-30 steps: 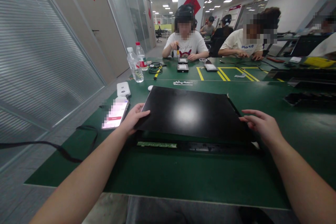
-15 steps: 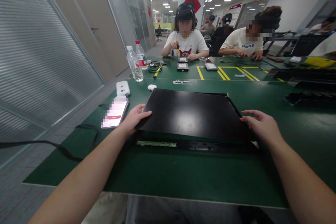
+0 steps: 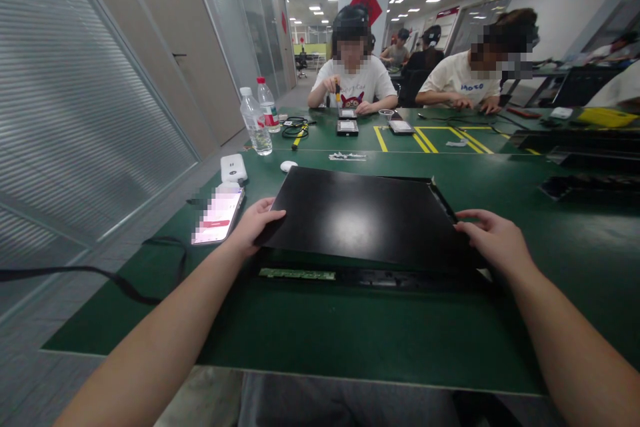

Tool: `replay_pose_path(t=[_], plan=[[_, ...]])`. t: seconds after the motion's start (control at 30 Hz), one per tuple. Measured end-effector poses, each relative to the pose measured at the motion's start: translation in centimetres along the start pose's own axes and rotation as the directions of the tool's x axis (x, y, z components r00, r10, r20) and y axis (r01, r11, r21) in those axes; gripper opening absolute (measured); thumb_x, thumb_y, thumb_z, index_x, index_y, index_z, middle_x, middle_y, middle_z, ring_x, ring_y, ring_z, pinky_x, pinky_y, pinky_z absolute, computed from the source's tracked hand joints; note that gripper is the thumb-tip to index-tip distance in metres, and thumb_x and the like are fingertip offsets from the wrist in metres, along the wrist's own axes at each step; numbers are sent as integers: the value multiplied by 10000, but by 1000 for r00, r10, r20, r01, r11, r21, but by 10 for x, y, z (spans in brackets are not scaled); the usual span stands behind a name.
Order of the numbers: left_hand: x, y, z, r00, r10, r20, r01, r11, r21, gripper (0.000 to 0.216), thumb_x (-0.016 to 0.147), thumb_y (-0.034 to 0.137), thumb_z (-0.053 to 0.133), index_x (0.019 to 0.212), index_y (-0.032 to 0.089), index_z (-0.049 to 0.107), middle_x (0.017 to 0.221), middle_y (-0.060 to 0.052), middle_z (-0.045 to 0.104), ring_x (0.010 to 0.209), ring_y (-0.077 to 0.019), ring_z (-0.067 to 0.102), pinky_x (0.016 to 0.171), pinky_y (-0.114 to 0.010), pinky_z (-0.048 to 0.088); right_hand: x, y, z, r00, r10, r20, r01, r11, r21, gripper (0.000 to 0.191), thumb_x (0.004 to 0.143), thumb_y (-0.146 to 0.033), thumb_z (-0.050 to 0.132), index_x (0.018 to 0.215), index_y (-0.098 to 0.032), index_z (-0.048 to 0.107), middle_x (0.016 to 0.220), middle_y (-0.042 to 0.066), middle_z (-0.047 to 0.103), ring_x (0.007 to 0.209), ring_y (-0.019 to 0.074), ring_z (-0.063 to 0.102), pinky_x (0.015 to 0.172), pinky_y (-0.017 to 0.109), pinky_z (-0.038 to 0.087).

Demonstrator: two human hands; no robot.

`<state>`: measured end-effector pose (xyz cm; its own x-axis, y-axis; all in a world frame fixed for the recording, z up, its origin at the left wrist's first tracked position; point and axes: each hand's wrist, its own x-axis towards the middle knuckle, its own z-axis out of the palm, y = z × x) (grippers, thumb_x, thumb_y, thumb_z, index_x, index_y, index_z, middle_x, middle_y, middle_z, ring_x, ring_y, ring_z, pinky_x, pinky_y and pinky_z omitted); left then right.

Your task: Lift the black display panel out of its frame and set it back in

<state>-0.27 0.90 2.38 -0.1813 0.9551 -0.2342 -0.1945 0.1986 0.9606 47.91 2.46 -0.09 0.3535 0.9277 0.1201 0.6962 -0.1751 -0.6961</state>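
A large flat black panel (image 3: 360,217) lies in front of me on the green table (image 3: 350,333), its near edge raised over a black frame with a green circuit strip (image 3: 297,274). My left hand (image 3: 255,225) grips the panel's near left corner, thumb on top. My right hand (image 3: 493,242) holds the near right corner, with its fingers curled over the edge.
A lit phone (image 3: 217,218) lies left of my left hand, with a white box (image 3: 233,167) and two water bottles (image 3: 256,122) behind it. A black cable (image 3: 100,278) trails off the left edge. Across the table sit other people (image 3: 353,77) working on small devices.
The panel has dropped slightly at its far edge and the glare on it has shifted. Both hands stay on its near corners, the right one slightly closer to the edge.
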Motion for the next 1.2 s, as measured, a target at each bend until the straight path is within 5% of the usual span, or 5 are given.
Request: replay_pose_path(t=[0.4,0.63,1.2], plan=[[-1,0,2,1000,7,14,-7,1000,29,411,667,74,832,1035,165,673,878,-69,819,696,-222,780,650,-299,633,-6,-12,-3,998,56,-23,-54,995,85,293,677,-395,699,910,-250,804,653,28,711,553,206,600,611,367,470],[1,-1,2,999,16,33,-17,999,31,425,659,69,846,1037,164,678,895,-75,823,711,-221,781,663,-301,639,-1,1,1,1000,21,-16,-21,1000,19,300,729,-425,684,961,-272,795,801,46,786,663,244,668,637,380,483],[-2,-1,5,999,31,30,-32,999,34,442,657,62,840,1057,172,687,962,-80,840,820,-254,813,741,-328,661,-6,-7,1,995,-91,-33,86,987,-137,210,807,-409,667,925,-298,802,804,52,787,800,296,719,773,435,509]])
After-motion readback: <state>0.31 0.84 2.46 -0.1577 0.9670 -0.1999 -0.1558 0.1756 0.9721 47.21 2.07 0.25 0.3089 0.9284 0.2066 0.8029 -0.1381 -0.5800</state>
